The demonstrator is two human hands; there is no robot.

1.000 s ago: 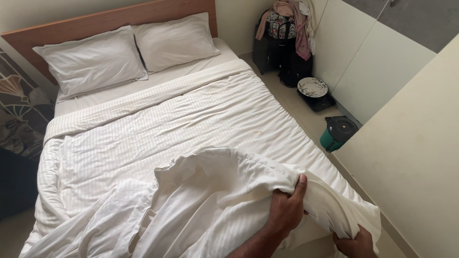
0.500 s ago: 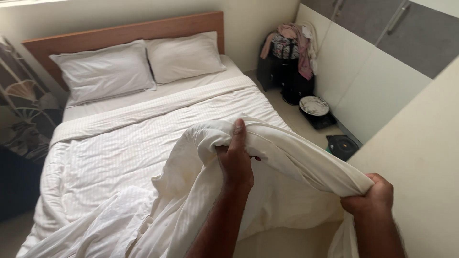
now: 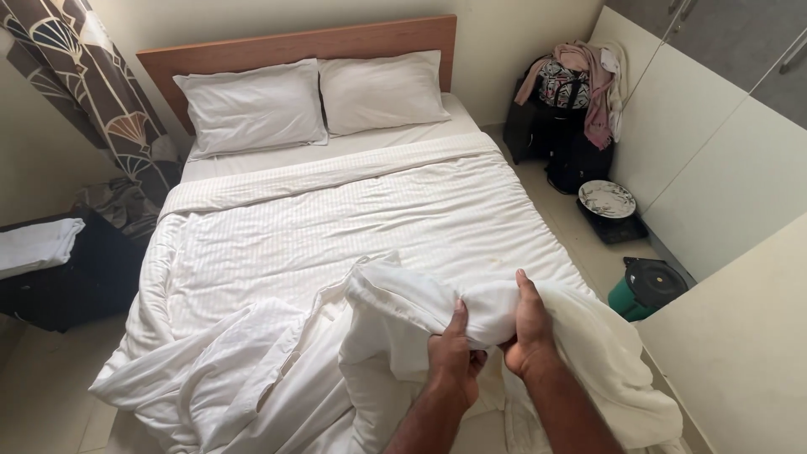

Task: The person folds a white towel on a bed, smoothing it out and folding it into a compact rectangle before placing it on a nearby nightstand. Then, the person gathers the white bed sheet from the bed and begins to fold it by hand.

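A: How is each grip set?

B: Both are closed on the white sheet (image 3: 395, 315). The left hand (image 3: 454, 357) and right hand (image 3: 528, 332) pinch one bunched fold, side by side, nearly touching.

A: Where is that against the bed (image 3: 336, 219)?

B: Over the bed's foot end, toward its right corner. The rest trails crumpled to the foot's left and spills off the foot edge.

A: Room around the bed?

B: Bare floor (image 3: 588, 244) runs along its right edge; a green bin (image 3: 646, 288) stands just beside the right foot corner.

Pale walls, wooden headboard (image 3: 294, 50), patterned curtain (image 3: 92, 92) at left, cream wardrobe doors (image 3: 706, 151) at right, tiled floor (image 3: 50, 395).
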